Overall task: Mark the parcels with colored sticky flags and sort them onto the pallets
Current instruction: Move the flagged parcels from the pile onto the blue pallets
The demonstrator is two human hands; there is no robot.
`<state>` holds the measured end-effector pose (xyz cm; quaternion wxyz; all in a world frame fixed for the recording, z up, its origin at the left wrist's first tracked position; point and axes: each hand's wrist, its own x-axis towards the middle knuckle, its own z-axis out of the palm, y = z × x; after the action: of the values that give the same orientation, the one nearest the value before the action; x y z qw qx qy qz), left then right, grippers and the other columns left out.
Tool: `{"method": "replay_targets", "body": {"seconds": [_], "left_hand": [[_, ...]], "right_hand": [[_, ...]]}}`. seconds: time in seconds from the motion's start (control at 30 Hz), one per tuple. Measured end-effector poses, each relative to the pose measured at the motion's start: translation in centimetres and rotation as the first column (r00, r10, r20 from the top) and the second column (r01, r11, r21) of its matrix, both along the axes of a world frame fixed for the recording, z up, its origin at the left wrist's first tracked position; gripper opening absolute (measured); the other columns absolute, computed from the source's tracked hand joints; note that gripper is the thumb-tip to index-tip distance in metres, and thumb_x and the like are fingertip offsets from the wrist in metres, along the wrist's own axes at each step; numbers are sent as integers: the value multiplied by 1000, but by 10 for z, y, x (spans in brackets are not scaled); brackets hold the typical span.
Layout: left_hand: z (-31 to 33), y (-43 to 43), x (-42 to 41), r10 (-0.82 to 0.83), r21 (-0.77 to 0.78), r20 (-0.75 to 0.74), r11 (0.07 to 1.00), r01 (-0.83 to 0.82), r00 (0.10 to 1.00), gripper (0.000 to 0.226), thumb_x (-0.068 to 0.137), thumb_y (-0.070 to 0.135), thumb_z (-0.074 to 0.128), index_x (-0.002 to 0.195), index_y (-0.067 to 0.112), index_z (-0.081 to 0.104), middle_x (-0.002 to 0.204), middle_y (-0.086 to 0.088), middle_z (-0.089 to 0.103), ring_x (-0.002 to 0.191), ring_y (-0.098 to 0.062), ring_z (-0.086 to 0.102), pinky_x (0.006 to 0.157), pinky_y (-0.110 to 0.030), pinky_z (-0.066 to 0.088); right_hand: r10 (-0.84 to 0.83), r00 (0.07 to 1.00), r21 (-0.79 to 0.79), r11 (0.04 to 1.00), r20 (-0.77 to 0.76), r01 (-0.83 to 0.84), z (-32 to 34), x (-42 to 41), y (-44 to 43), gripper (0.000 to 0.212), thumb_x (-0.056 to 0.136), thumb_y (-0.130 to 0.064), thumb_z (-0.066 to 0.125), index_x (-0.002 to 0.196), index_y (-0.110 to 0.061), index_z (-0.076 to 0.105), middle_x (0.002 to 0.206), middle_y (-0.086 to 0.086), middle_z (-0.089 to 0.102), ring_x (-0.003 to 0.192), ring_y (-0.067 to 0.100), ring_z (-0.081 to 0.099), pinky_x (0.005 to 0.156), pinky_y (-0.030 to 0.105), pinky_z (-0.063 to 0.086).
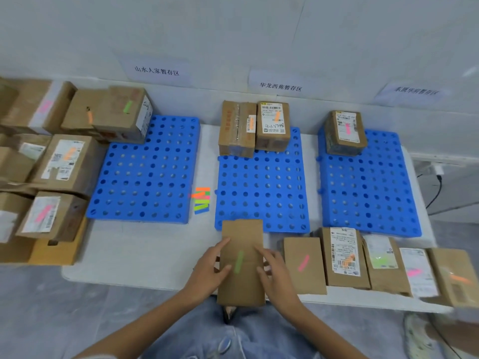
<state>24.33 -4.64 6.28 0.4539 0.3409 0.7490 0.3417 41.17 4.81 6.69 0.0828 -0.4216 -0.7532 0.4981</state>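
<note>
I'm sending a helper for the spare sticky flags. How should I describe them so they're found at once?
Three blue pallets lie on the white table. In the gap between the left pallet and the middle pallet lie the sticky flags. They are the only loose multicoloured strips; every other flag is already stuck down.

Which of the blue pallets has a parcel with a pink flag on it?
The right pallet; its lone parcel bears pink, the others show orange or green.

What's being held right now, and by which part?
The brown parcel with the green flag, gripped at its long side edges around mid-length: left hand on the left edge, right hand on the right.
</note>
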Motion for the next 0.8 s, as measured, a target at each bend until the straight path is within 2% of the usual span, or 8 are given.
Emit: {"method": "replay_targets", "body": {"seconds": [0.13, 0.27, 0.4, 0.53, 0.6, 0.67, 0.7, 0.8], "left_hand": [[19, -1, -14, 116, 178, -117, 980, -94, 986, 62, 84, 21, 69, 136, 35, 39, 125, 17, 44, 111, -4, 49, 78, -19, 50], [36, 17, -56, 191, 248, -218, 959, -135, 957, 63, 82, 20, 70, 136, 37, 41, 125, 19, 44, 112, 0, 45, 86, -20, 43], [55, 37, -114, 345, 285, -191, 915, -284, 919, 58, 82, 7, 67, 131, 31, 48, 121, 21, 46, 108, -5, 46, 91, -25, 42], [54, 55, -181, 436, 272, -170, 883, -383, 884, 55, 83, 2, 62, 131, 26, 50, 125, 10, 47, 111, -13, 47, 94, -29, 43], [45, 68, -217, 414, 257, -189, 896, -362, 890, 54, 86, 2, 59, 134, 22, 47, 132, 4, 45, 117, -15, 45, 98, -27, 40], [32, 82, -251, 348, 202, -209, 930, -308, 914, 52, 89, 4, 56, 138, 17, 44, 138, -3, 41, 124, -15, 42, 97, -18, 34], [25, 87, -267, 299, 156, -210, 950, -270, 931, 52, 90, 6, 55, 139, 16, 42, 141, -5, 38, 127, -16, 40, 96, -15, 32], [10, 97, -307, 112, -3, -236, 993, -116, 965, 52, 94, 8, 52, 143, 14, 35, 150, -6, 29, 134, -20, 34, 101, -21, 32]], "right_hand": [[6, 995, 85, 996, -99, 2, 17, -28, 4, 58, 93, -4, 52, 136, -38, 34, 127, -16, 34, 119, -5, 36, 97, 10, 37], [42, 982, 38, 999, -183, -36, 28, -72, 20, 58, 94, -6, 50, 142, -33, 30, 131, -9, 32, 117, -2, 40, 97, 14, 41], [88, 975, 13, 996, -205, -87, 32, -143, 37, 60, 93, -1, 49, 145, -25, 30, 138, -1, 30, 128, 13, 37, 107, 30, 38], [94, 975, 13, 996, -203, -93, 32, -222, 49, 62, 90, 3, 48, 145, -20, 31, 144, 3, 28, 128, 10, 32, 109, 30, 35], [78, 981, 3, 997, -180, -79, 27, -262, 61, 62, 89, 5, 46, 145, -17, 30, 147, 4, 27, 131, 12, 31, 108, 24, 34], [72, 990, -44, 996, -125, -78, 21, -297, 70, 64, 88, 8, 44, 146, -14, 27, 149, 4, 24, 132, 8, 28, 100, 3, 27], [78, 992, -69, 994, -97, -85, 16, -313, 73, 65, 88, 9, 43, 147, -13, 25, 151, 4, 22, 133, 7, 26, 98, 0, 24], [118, 993, -108, 987, -20, -120, -4, -348, 78, 69, 89, 10, 42, 149, -13, 17, 156, 6, 9, 143, 18, 17, 103, 14, 28]]}}
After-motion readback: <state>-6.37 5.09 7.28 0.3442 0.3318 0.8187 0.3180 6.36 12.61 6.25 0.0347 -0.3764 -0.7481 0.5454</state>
